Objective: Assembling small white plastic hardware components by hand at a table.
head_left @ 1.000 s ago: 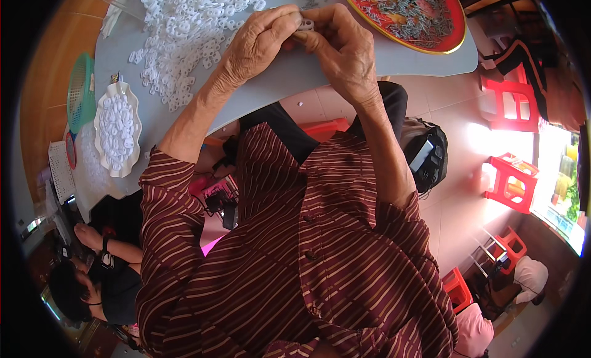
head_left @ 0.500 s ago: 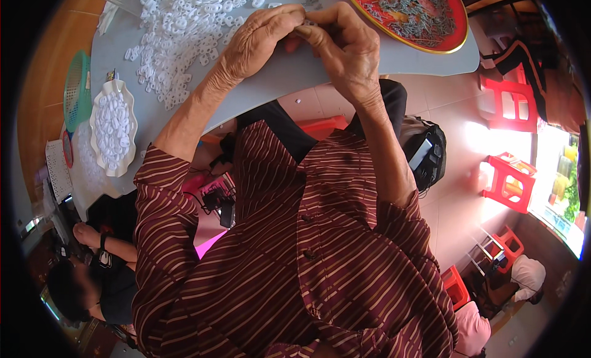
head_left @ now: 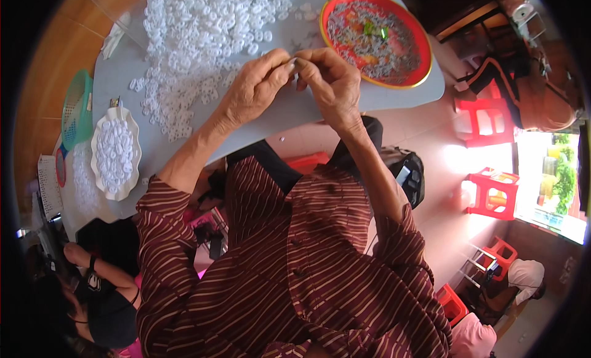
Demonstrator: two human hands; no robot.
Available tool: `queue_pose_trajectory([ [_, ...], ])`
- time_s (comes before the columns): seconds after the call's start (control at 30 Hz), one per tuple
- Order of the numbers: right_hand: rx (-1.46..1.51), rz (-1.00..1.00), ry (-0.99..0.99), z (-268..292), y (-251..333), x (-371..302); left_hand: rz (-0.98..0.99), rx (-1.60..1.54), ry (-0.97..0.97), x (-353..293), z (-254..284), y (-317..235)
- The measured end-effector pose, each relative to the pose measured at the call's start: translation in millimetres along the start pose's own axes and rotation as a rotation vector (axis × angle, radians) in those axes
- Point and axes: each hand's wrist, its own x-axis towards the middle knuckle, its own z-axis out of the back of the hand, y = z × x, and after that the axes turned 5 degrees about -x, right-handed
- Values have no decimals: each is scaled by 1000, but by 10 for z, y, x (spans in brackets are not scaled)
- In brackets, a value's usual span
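Above the grey table [head_left: 283,121], my left hand [head_left: 258,86] and my right hand [head_left: 332,87] meet at the fingertips, both closed in a pinch. Whatever they hold between them is too small and too covered by the fingers to name. To the left of my hands spreads a big heap of small white plastic pieces [head_left: 191,32], oval and with holes. A round red tray [head_left: 425,56] with a gold rim lies beyond my right hand. Many small grey metal pins or nails [head_left: 348,25] fill it, with a green object [head_left: 373,29] among them.
A scalloped white dish [head_left: 132,158] of white plastic pieces stands at the table's left, beside a green basket [head_left: 77,108]. Another person's arm [head_left: 114,278] is at the lower left. Red stools [head_left: 495,192] and a black bag [head_left: 409,173] are on the floor to the right.
The view has shifted, so the table and tray sit lower and further left in the picture. My hands stay pinched together, with the fingers slightly rearranged.
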Motion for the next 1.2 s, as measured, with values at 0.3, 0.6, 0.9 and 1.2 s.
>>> queue_pose_trajectory([
  [0.3,-319,163,-190,557,437,1684,119,-357,-216,-29,143,38],
  [0.6,-879,239,197,360,98,1317,189,-597,-417,-14,295,182],
  [0.9,-1320,489,576,114,202,1039,125,-626,-436,-2,397,278],
  [1.2,-1667,419,656,-41,59,1051,234,-474,-421,-23,315,198],
])
